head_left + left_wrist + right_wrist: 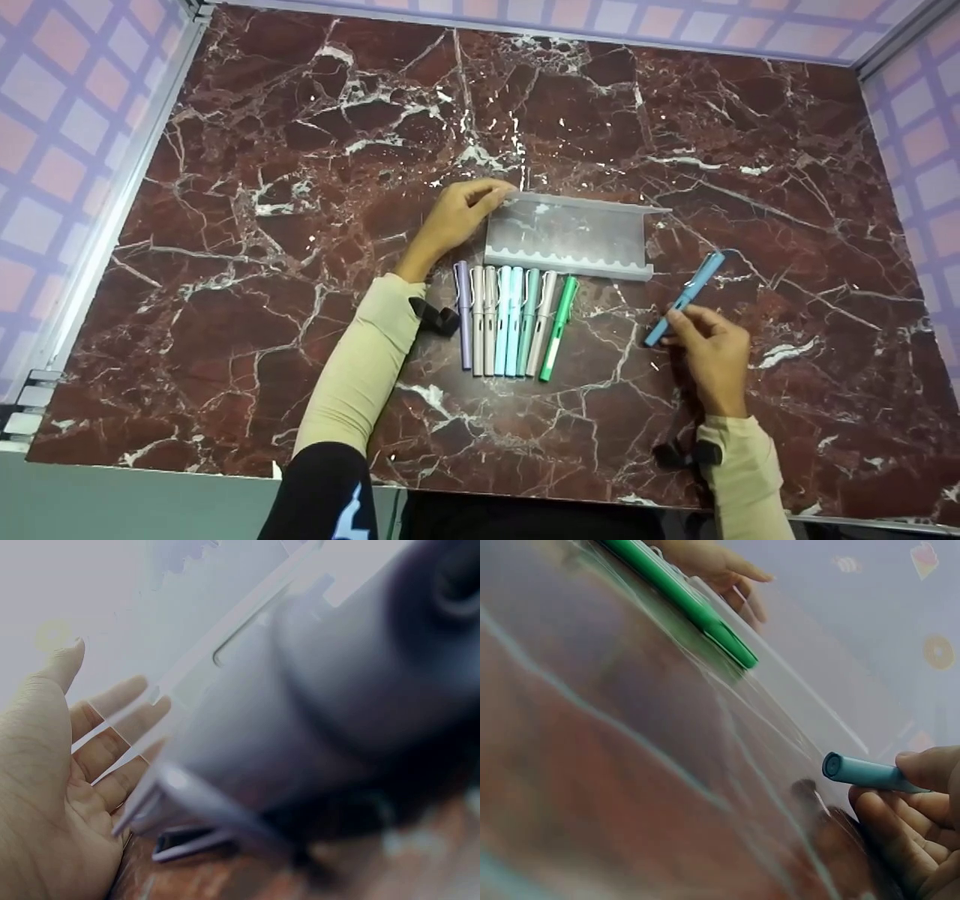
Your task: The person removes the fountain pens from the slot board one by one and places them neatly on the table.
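My left hand (459, 216) is at the back left corner of a clear plastic pen case (566, 229), thumb and fingers pinching its edge. In the left wrist view, fingers (112, 754) show through the clear plastic. Well to the right of the case, my right hand (716, 352) pinches a blue pen (697, 277) between thumb and fingers. This pen is tilted, its clip end pointing away from me. Along the case's front edge lies a row of pens, from a purple pen (465, 322) at the left to a green pen (556, 334) at the right.
Between the purple and green pens lie grey-brown pens (478, 330), light blue pens (513, 322) and a teal pen (528, 322), side by side. A notched strip (562, 261) runs along the case's front. Beneath everything is a dark red marbled table (300, 187), with patterned panels (67, 150) around it.
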{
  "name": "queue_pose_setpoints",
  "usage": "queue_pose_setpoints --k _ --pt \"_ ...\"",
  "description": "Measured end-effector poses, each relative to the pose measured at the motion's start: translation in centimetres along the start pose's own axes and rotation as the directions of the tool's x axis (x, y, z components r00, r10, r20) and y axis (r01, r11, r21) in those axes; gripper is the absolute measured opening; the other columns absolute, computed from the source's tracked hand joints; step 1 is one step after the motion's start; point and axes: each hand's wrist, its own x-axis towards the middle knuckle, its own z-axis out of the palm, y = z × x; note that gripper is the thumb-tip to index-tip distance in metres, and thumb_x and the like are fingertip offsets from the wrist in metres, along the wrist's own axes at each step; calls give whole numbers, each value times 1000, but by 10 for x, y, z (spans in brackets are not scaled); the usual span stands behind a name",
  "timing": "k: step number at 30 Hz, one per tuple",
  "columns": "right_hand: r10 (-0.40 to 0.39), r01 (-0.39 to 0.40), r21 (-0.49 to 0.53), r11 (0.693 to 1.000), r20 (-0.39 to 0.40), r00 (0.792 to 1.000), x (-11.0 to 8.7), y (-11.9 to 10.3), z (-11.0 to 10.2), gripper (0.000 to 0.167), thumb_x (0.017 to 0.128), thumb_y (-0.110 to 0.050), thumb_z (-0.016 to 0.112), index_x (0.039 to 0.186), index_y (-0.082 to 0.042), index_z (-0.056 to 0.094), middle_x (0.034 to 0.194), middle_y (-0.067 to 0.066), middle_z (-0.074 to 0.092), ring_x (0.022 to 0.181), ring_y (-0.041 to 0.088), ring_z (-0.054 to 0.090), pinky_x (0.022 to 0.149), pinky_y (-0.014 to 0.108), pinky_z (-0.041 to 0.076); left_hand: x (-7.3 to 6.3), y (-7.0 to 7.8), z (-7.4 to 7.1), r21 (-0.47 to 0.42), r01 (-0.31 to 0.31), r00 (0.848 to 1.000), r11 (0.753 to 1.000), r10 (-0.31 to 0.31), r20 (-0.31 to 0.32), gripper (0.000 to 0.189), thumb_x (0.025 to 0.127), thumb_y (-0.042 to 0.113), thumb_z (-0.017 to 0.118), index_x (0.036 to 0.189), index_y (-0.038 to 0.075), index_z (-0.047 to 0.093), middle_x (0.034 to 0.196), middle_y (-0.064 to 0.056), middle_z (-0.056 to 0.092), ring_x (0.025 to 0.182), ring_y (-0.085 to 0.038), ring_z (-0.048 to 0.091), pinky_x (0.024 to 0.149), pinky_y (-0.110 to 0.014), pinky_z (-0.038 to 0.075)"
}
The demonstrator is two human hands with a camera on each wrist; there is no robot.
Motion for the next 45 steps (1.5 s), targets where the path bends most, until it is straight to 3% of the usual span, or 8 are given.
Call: queue_pose_setpoints --k 9,13,16,19,25,35,39,45 --pt "-5 5 14 1000 48 999 -19 1 12 16 90 6 69 99 20 68 76 -1 74 61 11 70 56 26 59 -1 0 0 15 18 1000 1000 -18 8 32 102 39 56 121 18 72 93 -5 69 50 -6 39 45 -20 33" --pt "3 1 -33 999 101 995 -26 0 19 17 91 3 70 99 18 69 75 -1 74 61 13 70 57 28 60 0 -1 0 -36 -25 1000 999 25 6 30 103 32 57 119 13 73 106 -7 73 73 -13 60 67 -21 49" --pt "24 -15 -67 998 145 989 -29 -2 24 18 91 1 71 99 16 70 75 -1 74 59 13 70 58 30 60 1 -1 0 -70 -44 999 997 45 7 28 103 27 57 118 8 72 115 -10 73 95 -21 64 86 -25 50" --pt "51 -37 -86 996 172 984 -31 -4 27 19 91 -1 72 99 16 70 75 2 74 56 13 69 58 30 60 0 0 1 -71 -29 1000 997 30 8 28 103 26 58 119 8 72 110 -15 72 84 -24 60 77 -25 48" --pt "114 -91 -118 989 210 971 -35 -10 33 21 92 -4 72 99 15 70 76 8 73 55 14 68 59 30 60 0 1 0 -46 -21 1000 999 21 0 28 103 29 58 120 11 72 106 -12 72 70 -11 52 60 -21 42" --pt "165 -112 -198 974 276 947 -41 -14 43 19 91 -5 73 97 12 70 77 13 73 58 16 68 60 32 61 0 1 0 -37 -2 1000 999 2 2 30 103 34 57 120 14 72 117 -2 73 85 -15 60 74 -25 47" --pt "176 -113 -221 969 293 940 -43 -16 46 18 91 -6 73 96 11 71 76 14 73 59 16 68 60 32 61 -1 1 0 -23 3 1000 1000 -3 3 30 103 34 57 120 15 72 115 -3 73 74 -15 55 63 -24 44" --pt "216 -154 -200 968 338 916 -44 -19 53 18 91 -6 72 95 12 71 75 14 73 59 17 69 60 34 61 0 0 1 -27 -25 1000 999 25 -5 28 104 25 56 120 8 71 121 -9 72 100 -20 65 91 -27 50"
